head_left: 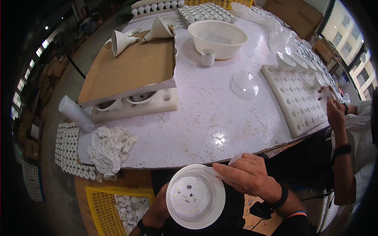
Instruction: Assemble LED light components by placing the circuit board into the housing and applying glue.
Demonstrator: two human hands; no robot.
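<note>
A white round lamp housing (172,185) is tilted toward me at the table's near edge, showing an LED board (190,196) with small yellow chips inside. My left hand (160,198) grips the housing from its left side, its fingers mostly hidden behind it. Close to the upper right rim, my right hand (252,177) is closed, with the index fingertip at the rim. A pale, see-through bit (235,158) shows behind its fingers; what it is I cannot make out. A clear domed lens (244,84) lies on the table beyond.
At left, a cardboard tray (132,67) bears two lamps above a foam holder (157,104). A crumpled white cloth (110,147) hangs over the edge above a yellow crate (102,212). Behind stands a white basin (216,33). At right, a co-worker's hands (332,106) work beside a holed foam board (293,100).
</note>
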